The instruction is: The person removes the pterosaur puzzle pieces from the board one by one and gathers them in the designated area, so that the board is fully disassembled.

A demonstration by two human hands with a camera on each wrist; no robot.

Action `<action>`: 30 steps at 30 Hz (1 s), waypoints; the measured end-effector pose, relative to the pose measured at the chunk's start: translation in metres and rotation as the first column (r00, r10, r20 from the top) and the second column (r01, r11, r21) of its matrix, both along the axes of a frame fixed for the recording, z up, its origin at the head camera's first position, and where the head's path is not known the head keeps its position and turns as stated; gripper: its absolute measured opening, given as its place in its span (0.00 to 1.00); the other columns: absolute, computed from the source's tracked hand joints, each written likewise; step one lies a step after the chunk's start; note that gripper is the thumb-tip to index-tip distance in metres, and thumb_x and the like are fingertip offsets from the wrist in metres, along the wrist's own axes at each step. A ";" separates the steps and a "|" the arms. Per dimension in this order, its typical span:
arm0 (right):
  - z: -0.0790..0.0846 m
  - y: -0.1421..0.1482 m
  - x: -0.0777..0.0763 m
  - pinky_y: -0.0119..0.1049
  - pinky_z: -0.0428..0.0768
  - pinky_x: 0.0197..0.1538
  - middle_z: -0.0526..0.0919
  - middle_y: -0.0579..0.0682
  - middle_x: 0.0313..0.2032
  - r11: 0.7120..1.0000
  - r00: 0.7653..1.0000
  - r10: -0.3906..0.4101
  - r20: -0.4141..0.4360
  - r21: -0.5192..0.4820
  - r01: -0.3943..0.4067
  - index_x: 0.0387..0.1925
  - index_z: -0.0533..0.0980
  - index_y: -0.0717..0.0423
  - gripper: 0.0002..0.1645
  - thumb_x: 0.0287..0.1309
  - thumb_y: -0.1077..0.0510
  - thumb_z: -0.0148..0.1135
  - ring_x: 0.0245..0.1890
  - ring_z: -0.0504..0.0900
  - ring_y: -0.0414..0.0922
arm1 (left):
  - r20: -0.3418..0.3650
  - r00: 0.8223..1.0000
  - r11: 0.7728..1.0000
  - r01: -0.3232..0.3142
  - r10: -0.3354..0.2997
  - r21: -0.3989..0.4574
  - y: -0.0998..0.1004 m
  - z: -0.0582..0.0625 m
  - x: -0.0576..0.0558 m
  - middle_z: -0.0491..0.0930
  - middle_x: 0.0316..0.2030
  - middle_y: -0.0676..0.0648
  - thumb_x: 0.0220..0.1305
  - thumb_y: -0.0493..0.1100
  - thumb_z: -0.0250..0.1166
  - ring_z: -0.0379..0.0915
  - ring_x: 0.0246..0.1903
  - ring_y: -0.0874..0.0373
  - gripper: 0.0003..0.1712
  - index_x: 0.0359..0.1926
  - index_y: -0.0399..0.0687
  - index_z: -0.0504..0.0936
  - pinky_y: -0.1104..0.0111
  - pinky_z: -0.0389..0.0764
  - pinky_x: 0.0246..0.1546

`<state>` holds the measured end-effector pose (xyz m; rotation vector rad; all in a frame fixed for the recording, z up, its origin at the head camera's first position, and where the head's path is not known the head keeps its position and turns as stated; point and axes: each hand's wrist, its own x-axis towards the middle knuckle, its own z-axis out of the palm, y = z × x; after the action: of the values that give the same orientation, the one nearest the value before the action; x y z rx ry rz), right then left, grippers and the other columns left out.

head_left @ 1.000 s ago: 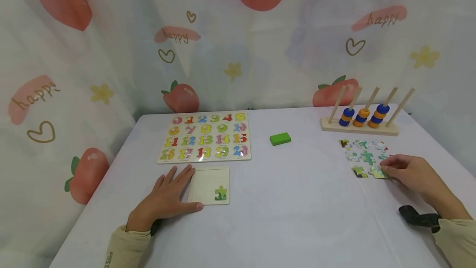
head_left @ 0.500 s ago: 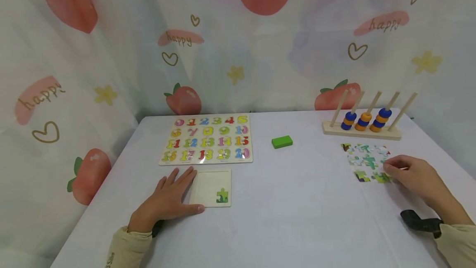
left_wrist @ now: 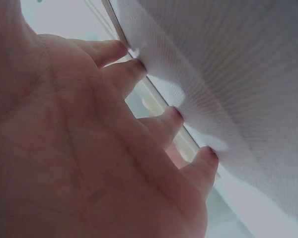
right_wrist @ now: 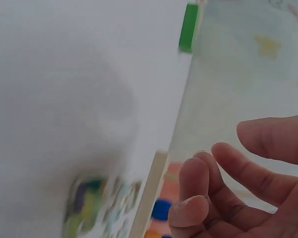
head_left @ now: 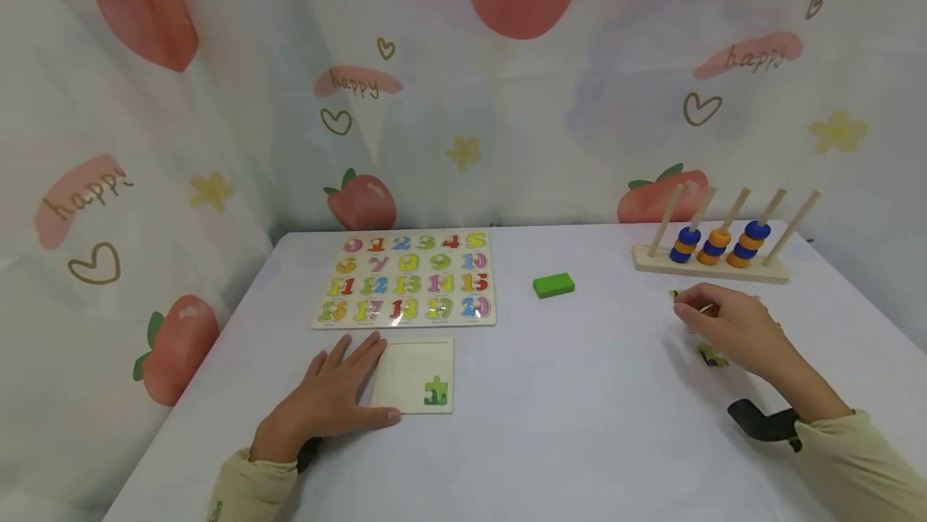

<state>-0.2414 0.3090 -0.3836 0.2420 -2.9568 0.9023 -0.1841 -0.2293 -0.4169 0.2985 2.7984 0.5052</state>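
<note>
My left hand point(head_left: 326, 393) lies spread at the left side of a square wooden puzzle tray point(head_left: 398, 369), fingertips and thumb at its edge. One green jigsaw piece point(head_left: 436, 390) sits in the tray's lower right corner. In the left wrist view, the palm and fingertips point(left_wrist: 175, 116) show along a pale edge. My right hand point(head_left: 739, 337) hovers over loose jigsaw pieces point(head_left: 712, 355), hiding most of them. Its fingers point(right_wrist: 251, 176) are loosely curled in the right wrist view, with a gap between thumb and forefinger and nothing seen between them.
A wooden number puzzle board point(head_left: 405, 277) lies behind the tray. A green block point(head_left: 554, 285) is at mid-table. An abacus stand point(head_left: 710, 266) with upright pegs and blue and orange rings stands at the back right. A printed cloth point(head_left: 550, 136) hangs behind the white table.
My right hand has moved left from the right edge of the loose pieces and now covers most of them. The left hand stays at the tray; the head view has shifted slightly.
</note>
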 end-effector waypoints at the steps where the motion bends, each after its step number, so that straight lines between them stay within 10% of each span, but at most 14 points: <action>1: 0.001 -0.006 -0.001 0.32 0.81 0.34 0.87 0.59 0.42 1.000 1.000 0.021 -0.009 -0.010 -0.021 0.54 0.79 0.71 0.18 0.79 0.57 0.60 0.41 0.82 0.55 | 0.000 1.000 1.000 0.001 -0.001 0.001 0.000 0.000 0.001 0.52 0.84 0.43 0.56 0.75 0.75 0.37 0.82 0.32 0.68 0.86 0.49 0.56 0.32 0.40 0.76; 30: 0.004 -0.194 -0.012 0.42 0.83 0.45 0.85 0.48 0.43 0.876 0.906 0.423 0.000 -0.257 -0.409 0.54 0.83 0.65 0.15 0.72 0.60 0.66 0.44 0.81 0.47 | -0.006 1.000 1.000 -0.003 0.003 -0.024 0.004 0.006 0.003 0.52 0.84 0.44 0.56 0.73 0.76 0.38 0.82 0.32 0.67 0.86 0.50 0.56 0.31 0.41 0.76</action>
<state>-0.2537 0.1146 -0.3798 0.8809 -2.8421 1.3348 -0.1815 -0.2249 -0.4110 0.2912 2.8090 0.4721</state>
